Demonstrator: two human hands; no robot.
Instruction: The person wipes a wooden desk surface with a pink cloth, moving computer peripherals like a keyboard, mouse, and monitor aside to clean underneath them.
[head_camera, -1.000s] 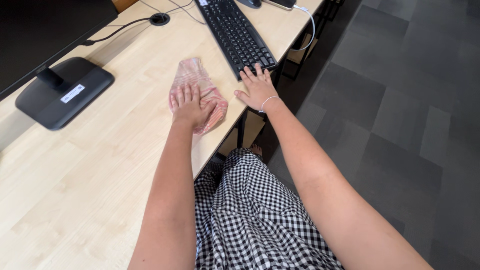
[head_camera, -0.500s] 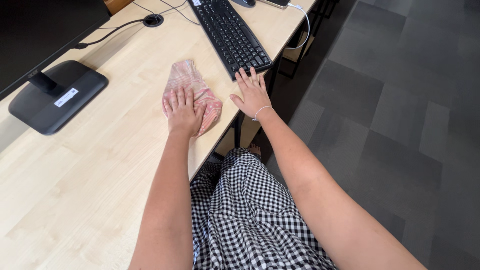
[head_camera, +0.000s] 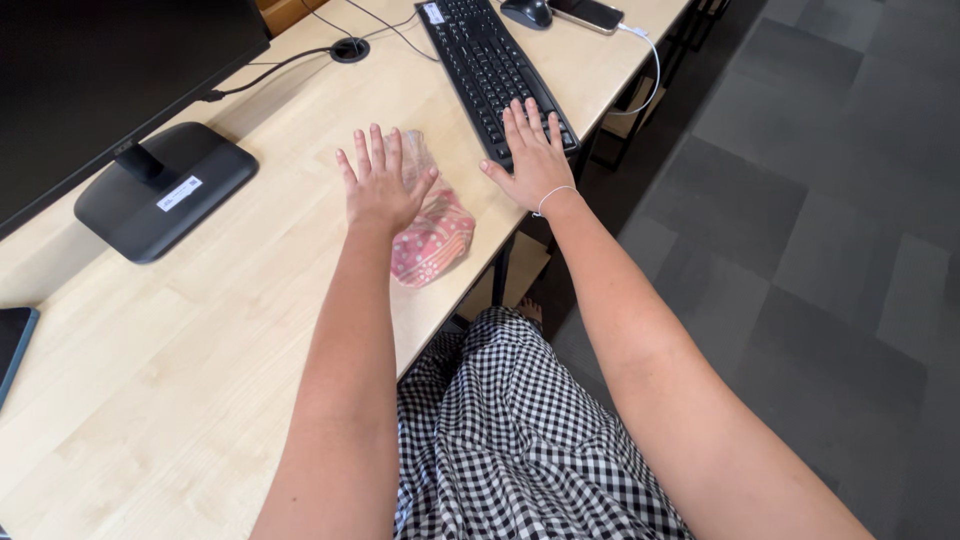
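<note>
Light wood desk (head_camera: 200, 330) is filling the left side, grey carpet tiles off at 3 o'clock. Left hand (head_camera: 381, 185) is hovering flat with fingers spread wide, gripping nothing, partly covering the far end of a pink patterned cloth (head_camera: 432, 238) that's lying near the desk's edge. Right hand (head_camera: 535, 155) is resting palm down, fingers loosely apart, on the near end of a black keyboard (head_camera: 487, 62) at 12 o'clock. Monitor (head_camera: 110, 70) is getting cut off at 10 o'clock, and so is the dark device at 9.
</note>
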